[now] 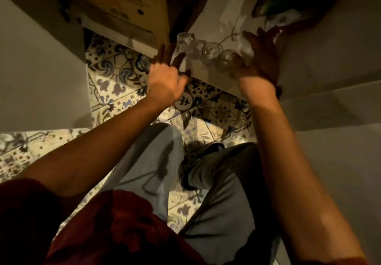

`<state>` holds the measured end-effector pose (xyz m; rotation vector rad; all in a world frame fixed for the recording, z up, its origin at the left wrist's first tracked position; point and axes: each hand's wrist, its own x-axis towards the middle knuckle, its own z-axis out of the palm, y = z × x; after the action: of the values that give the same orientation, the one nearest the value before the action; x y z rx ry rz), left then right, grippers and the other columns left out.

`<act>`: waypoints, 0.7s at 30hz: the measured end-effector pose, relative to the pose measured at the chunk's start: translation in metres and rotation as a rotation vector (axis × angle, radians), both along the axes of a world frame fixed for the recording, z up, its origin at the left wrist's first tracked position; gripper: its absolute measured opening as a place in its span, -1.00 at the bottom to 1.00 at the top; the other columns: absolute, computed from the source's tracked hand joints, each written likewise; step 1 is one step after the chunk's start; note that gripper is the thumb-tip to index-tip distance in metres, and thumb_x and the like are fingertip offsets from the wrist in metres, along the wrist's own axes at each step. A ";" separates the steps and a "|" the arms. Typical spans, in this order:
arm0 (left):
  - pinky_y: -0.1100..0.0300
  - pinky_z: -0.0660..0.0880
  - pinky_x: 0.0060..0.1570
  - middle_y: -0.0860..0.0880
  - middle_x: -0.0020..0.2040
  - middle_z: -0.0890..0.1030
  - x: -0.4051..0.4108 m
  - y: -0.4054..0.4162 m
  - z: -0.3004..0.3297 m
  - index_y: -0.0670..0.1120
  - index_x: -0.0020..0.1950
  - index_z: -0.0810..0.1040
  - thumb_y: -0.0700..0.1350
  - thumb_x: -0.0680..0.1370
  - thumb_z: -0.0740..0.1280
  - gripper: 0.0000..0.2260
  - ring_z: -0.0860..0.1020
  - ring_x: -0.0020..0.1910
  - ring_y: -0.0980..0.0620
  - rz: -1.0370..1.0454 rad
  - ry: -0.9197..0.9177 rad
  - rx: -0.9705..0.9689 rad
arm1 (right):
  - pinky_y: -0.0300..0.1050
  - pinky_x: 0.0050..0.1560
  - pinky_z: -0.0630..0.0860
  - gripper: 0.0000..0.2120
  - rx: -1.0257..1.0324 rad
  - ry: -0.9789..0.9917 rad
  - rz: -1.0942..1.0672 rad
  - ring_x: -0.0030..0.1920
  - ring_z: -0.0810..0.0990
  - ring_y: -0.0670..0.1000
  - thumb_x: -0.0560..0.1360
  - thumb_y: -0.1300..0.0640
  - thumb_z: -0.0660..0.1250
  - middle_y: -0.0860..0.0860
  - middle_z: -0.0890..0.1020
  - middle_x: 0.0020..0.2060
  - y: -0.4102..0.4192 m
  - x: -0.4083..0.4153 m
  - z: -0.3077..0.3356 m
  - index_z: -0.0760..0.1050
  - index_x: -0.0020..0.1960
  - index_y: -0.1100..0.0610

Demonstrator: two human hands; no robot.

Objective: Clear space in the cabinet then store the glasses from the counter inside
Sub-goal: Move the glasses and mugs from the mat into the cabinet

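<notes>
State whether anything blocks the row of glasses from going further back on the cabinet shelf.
Possibly: behind the glasses lies white paper, and dark clutter sits at back right. The rest is too dim to tell.

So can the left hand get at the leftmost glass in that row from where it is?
Probably yes. The left hand sits right beside the leftmost glass at the shelf edge, with nothing between them; the right hand is at the row's far end.

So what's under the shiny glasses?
The glasses sit in a row on a pale shelf lined with white paper. Both hands, left hand and right hand, flank them. Beneath the shelf is hidden.
</notes>
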<state>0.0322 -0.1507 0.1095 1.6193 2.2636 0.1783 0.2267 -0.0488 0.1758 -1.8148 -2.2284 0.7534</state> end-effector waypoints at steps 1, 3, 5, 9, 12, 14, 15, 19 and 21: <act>-0.07 0.15 0.52 -0.20 0.55 0.33 -0.004 -0.010 0.014 -0.11 0.47 0.45 0.13 0.68 0.11 -0.53 0.19 0.58 -0.22 0.025 0.017 0.009 | -0.15 0.48 0.22 -0.54 -0.096 -0.052 -0.006 0.55 0.30 0.12 0.66 -0.03 0.24 0.12 0.37 0.55 -0.011 -0.002 0.014 0.42 0.52 0.07; -0.12 0.15 0.53 -0.26 0.45 0.42 -0.014 -0.027 0.047 -0.17 0.41 0.48 0.14 0.69 0.08 -0.51 0.29 0.51 -0.27 0.080 0.028 0.078 | -0.08 0.42 0.29 -0.54 -0.207 -0.110 -0.005 0.51 0.36 0.19 0.66 -0.03 0.20 0.20 0.42 0.50 -0.026 -0.011 0.043 0.43 0.50 0.13; -0.14 0.08 0.58 -0.24 0.55 0.32 -0.022 -0.040 0.080 -0.11 0.49 0.42 0.15 0.69 0.09 -0.51 0.17 0.59 -0.25 0.109 0.001 0.110 | -0.03 0.42 0.33 -0.54 -0.135 -0.089 -0.006 0.50 0.38 0.21 0.64 -0.04 0.24 0.19 0.47 0.46 -0.038 -0.018 0.070 0.45 0.48 0.13; -0.13 0.01 0.56 -0.14 0.63 0.20 -0.034 -0.060 0.138 -0.02 0.55 0.35 0.17 0.68 0.13 -0.51 0.04 0.64 -0.17 0.127 -0.060 0.151 | 0.12 0.28 0.43 -0.50 -0.126 -0.163 0.004 0.29 0.52 0.27 0.66 -0.15 0.20 0.24 0.58 0.25 -0.067 -0.027 0.128 0.45 0.44 0.17; -0.15 0.05 0.55 -0.13 0.63 0.19 -0.042 -0.076 0.183 -0.03 0.54 0.36 0.18 0.67 0.13 -0.50 0.06 0.64 -0.17 0.128 -0.102 0.182 | 0.15 0.47 0.32 -0.42 -0.099 -0.156 0.057 0.49 0.31 0.20 0.64 -0.13 0.22 0.15 0.38 0.48 -0.088 -0.022 0.169 0.23 0.61 0.00; -0.13 0.09 0.54 -0.14 0.63 0.18 -0.047 -0.085 0.214 -0.04 0.55 0.35 0.18 0.68 0.11 -0.49 0.10 0.63 -0.18 0.123 -0.166 0.189 | 0.18 0.56 0.20 -0.41 -0.103 -0.124 0.037 0.60 0.16 0.18 0.64 -0.11 0.23 0.12 0.22 0.60 -0.099 -0.018 0.201 0.17 0.63 -0.09; -0.13 0.11 0.54 -0.15 0.63 0.18 -0.049 -0.089 0.231 -0.05 0.55 0.35 0.19 0.68 0.11 -0.49 0.13 0.62 -0.19 0.113 -0.184 0.189 | 0.19 0.59 0.16 -0.41 -0.102 -0.108 0.027 0.63 0.10 0.17 0.64 -0.10 0.24 0.11 0.16 0.63 -0.104 -0.016 0.218 0.16 0.63 -0.11; -0.18 0.16 0.55 -0.12 0.64 0.15 -0.064 -0.115 0.295 -0.03 0.57 0.30 0.20 0.68 0.10 -0.47 0.12 0.62 -0.17 0.099 -0.160 0.175 | 0.18 0.61 0.14 -0.44 -0.063 -0.026 0.026 0.65 0.06 0.10 0.66 -0.01 0.23 0.02 0.11 0.66 -0.128 -0.020 0.283 0.18 0.63 -0.09; -0.20 0.15 0.55 -0.11 0.65 0.14 -0.072 -0.128 0.325 -0.02 0.58 0.29 0.21 0.67 0.10 -0.47 0.09 0.63 -0.16 0.105 -0.150 0.189 | 0.18 0.61 0.14 -0.44 -0.052 -0.016 0.015 0.65 0.06 0.08 0.66 -0.01 0.25 0.00 0.11 0.66 -0.140 -0.026 0.316 0.19 0.63 -0.10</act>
<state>-0.0402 -0.2785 0.4344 1.5196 2.2731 0.5366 0.2012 -0.1893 0.4915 -1.8354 -2.2557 0.8105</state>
